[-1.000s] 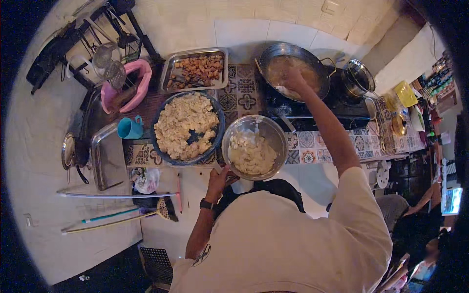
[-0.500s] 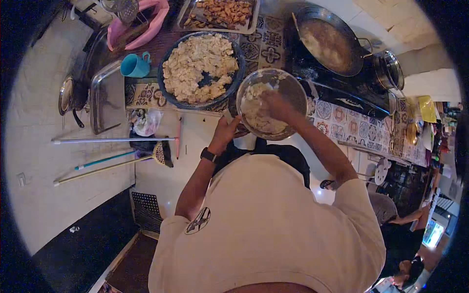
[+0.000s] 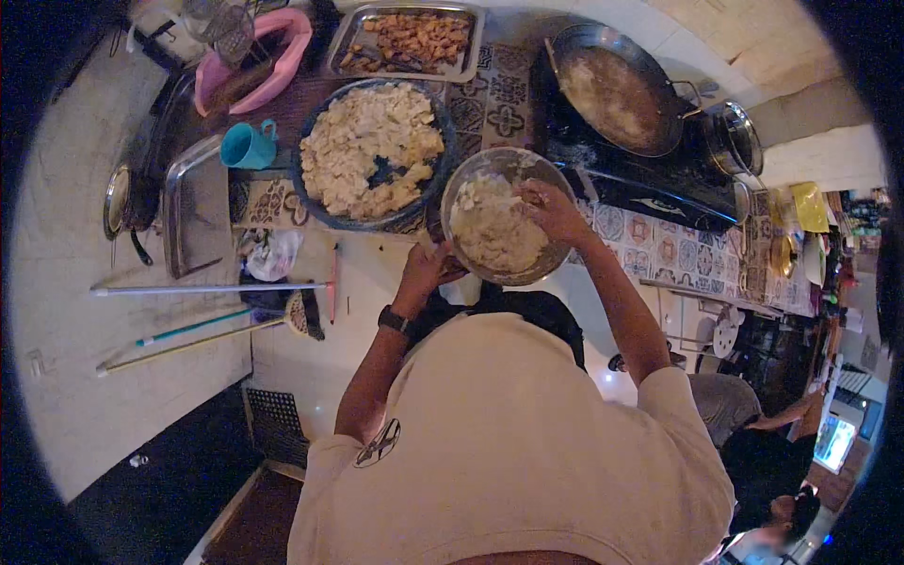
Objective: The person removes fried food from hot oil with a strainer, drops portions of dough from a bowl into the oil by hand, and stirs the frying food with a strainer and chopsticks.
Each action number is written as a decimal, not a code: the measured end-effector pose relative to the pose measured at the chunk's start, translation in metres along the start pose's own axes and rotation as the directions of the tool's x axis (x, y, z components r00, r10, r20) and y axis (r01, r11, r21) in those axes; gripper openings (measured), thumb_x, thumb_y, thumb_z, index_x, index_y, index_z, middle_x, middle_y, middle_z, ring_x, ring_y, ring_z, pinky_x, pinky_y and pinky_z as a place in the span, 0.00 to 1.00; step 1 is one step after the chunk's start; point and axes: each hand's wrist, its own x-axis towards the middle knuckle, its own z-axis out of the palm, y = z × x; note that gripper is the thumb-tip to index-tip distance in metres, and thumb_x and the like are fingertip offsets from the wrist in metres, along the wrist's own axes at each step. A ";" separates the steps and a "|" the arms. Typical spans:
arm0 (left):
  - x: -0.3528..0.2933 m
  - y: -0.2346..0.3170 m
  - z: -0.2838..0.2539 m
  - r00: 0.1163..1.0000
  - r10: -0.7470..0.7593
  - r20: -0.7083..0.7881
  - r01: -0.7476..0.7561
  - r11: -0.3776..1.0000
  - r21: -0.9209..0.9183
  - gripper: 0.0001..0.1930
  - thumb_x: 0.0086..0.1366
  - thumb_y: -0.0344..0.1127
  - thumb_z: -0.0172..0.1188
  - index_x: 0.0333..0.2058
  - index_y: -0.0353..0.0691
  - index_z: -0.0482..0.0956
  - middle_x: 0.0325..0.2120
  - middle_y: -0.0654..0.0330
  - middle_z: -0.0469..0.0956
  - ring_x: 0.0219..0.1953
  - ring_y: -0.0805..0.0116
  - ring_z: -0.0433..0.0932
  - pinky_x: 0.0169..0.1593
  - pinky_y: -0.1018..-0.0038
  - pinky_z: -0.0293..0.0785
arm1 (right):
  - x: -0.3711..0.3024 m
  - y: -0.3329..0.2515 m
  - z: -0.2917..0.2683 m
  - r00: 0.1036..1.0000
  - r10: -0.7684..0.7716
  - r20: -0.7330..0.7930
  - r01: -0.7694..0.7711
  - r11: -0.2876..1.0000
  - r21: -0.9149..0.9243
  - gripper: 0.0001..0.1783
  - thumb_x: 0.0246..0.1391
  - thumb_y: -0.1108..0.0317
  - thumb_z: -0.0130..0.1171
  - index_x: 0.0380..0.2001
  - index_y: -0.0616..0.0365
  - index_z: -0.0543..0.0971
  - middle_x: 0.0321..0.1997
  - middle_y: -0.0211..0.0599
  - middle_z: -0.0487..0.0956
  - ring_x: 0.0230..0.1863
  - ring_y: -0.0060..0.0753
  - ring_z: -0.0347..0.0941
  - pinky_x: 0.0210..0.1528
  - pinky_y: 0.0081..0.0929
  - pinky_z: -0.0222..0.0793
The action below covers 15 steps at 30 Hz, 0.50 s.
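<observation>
My left hand grips the near left rim of a round mixing bowl, which is held at the counter's front edge. Inside lie pale, flour-coated pieces in a thick heap. Over the bowl's right half is my right hand, fingers curled together at the edge of the coated pieces; whatever they pinch is too small to name. Just left of the bowl, a large dark round tray holds many similar pale coated pieces, with a gap near its front.
A wok of bubbling oil sits on the black stove at right, a pot beside it. Behind the round tray is a metal tray of browned pieces. A turquoise mug and pink basin stand left. Another person is at far right.
My right hand has drawn back from the middle of the bowl toward its right side, fingers now curled. The left hand keeps its hold on the rim. The whole view has shifted slightly.
</observation>
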 end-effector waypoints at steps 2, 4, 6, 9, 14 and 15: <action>0.003 0.001 0.000 1.000 -0.028 -0.005 0.028 1.000 -0.002 0.14 0.66 0.38 0.51 0.46 0.37 0.68 0.34 0.57 0.77 0.34 0.66 0.79 0.36 0.69 0.81 | 0.008 -0.023 -0.034 0.984 0.173 0.029 -0.170 0.898 0.406 0.09 0.55 0.70 0.55 0.39 0.60 0.73 0.36 0.35 0.77 0.42 0.22 0.72 0.43 0.23 0.69; 0.004 -0.002 -0.002 1.000 -0.012 -0.014 0.012 1.000 -0.028 0.14 0.64 0.39 0.54 0.43 0.36 0.69 0.32 0.55 0.79 0.32 0.63 0.81 0.34 0.67 0.81 | 0.018 -0.039 -0.069 0.969 0.228 0.091 -0.245 0.859 0.450 0.07 0.55 0.70 0.56 0.37 0.61 0.73 0.32 0.30 0.76 0.38 0.20 0.73 0.41 0.20 0.68; 0.002 0.004 0.002 1.000 -0.022 0.013 0.022 1.000 -0.020 0.14 0.65 0.39 0.52 0.44 0.37 0.68 0.33 0.56 0.77 0.34 0.64 0.80 0.37 0.67 0.81 | 0.031 -0.064 -0.112 0.972 0.232 0.028 -0.219 0.861 0.459 0.09 0.54 0.68 0.58 0.34 0.63 0.74 0.29 0.29 0.76 0.31 0.17 0.70 0.36 0.19 0.67; -0.002 0.008 0.006 1.000 -0.010 0.017 0.010 1.000 -0.005 0.14 0.66 0.40 0.50 0.45 0.36 0.68 0.34 0.59 0.76 0.35 0.67 0.79 0.39 0.67 0.81 | 0.054 -0.058 -0.155 0.958 0.145 -0.248 -0.136 0.989 0.051 0.10 0.52 0.66 0.59 0.30 0.64 0.78 0.27 0.30 0.76 0.27 0.18 0.68 0.31 0.20 0.66; -0.008 0.017 0.012 1.000 0.006 -0.024 -0.006 1.000 0.017 0.14 0.66 0.39 0.50 0.45 0.36 0.69 0.35 0.58 0.77 0.36 0.65 0.79 0.39 0.67 0.81 | 0.105 0.016 -0.186 0.907 0.015 -0.421 -0.150 0.945 -0.289 0.16 0.48 0.61 0.61 0.34 0.63 0.79 0.27 0.46 0.79 0.28 0.35 0.75 0.34 0.33 0.69; -0.015 0.016 0.013 0.957 0.282 0.073 -0.291 0.913 0.288 0.14 0.66 0.39 0.50 0.46 0.36 0.69 0.36 0.57 0.77 0.36 0.65 0.79 0.39 0.67 0.81 | 0.117 0.027 -0.187 0.906 0.006 -0.423 -0.141 0.947 -0.289 0.16 0.48 0.61 0.61 0.34 0.63 0.79 0.27 0.46 0.79 0.28 0.35 0.75 0.34 0.33 0.69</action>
